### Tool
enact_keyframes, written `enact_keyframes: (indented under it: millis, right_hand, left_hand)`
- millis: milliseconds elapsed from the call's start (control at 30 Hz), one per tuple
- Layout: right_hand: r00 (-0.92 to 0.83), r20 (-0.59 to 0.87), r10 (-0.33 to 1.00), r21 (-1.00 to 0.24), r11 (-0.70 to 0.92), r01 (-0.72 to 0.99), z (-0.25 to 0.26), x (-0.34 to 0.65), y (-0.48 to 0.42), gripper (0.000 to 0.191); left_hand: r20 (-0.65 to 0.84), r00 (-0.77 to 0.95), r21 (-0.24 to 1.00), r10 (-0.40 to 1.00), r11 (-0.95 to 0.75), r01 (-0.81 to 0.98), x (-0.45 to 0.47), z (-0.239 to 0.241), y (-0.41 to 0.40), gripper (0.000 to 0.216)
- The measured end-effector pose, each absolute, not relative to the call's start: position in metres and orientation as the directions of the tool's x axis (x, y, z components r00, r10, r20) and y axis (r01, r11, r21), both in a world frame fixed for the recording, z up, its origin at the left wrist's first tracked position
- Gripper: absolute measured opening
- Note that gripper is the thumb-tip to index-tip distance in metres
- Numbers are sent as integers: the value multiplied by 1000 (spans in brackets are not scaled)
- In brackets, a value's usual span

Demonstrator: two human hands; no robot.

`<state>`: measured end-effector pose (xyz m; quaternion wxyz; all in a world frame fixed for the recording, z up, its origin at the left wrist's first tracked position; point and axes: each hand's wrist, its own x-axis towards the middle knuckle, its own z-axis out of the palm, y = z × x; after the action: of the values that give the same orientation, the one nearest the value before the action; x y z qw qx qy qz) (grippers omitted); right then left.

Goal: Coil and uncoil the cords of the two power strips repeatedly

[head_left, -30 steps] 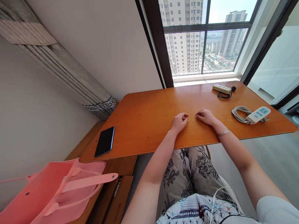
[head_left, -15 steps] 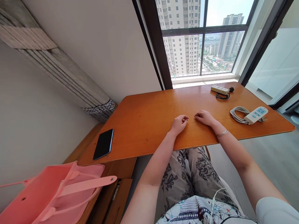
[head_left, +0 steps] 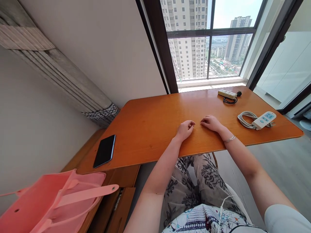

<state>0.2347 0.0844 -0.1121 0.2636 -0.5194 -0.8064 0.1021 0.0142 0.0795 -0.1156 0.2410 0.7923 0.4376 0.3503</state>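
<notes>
My left hand point(head_left: 185, 130) rests on the wooden table point(head_left: 145, 129) near its front edge, its fingers loosely curled in and holding nothing I can see. A short gap to the right of it lies my right hand point(head_left: 211, 123), palm down, with its fingers bent and close together on the tabletop. Nothing shows in that hand either. Right of my right hand is a white power strip point(head_left: 264, 120) with a coiled grey cable point(head_left: 246, 120). Farther back sits a cream power strip point(head_left: 227, 94) with a black cord point(head_left: 230, 101).
A black tablet point(head_left: 105, 150) lies at the table's left end. At the lower left, a pink bag point(head_left: 31, 197) stands open by a wooden cabinet point(head_left: 122, 210). Behind the table is a window point(head_left: 209, 32), with a tied curtain point(head_left: 73, 81) on the left.
The whole view has shifted slightly to the left. Both hands stay in place on the table, and the objects around them have not moved.
</notes>
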Motion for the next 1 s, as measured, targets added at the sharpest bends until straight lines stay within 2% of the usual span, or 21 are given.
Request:
enact_keyframes:
  millis: [633,867,1000]
  right_hand:
    - [-318,288,903,-405,416,814,-105,231,80,14]
    - [-102,498,861,-584,420,694,-85,239,49,22]
    - [-6,554,833,-596,402,695,-87,257,15,24]
  left_hand:
    - [325,429,633,843,-531,564,14,-116,77,17]
    - [328,443,626,834,-544,559,13,-117,77,20]
    - [324,451,629,831,-546,553,13,-117,77,20]
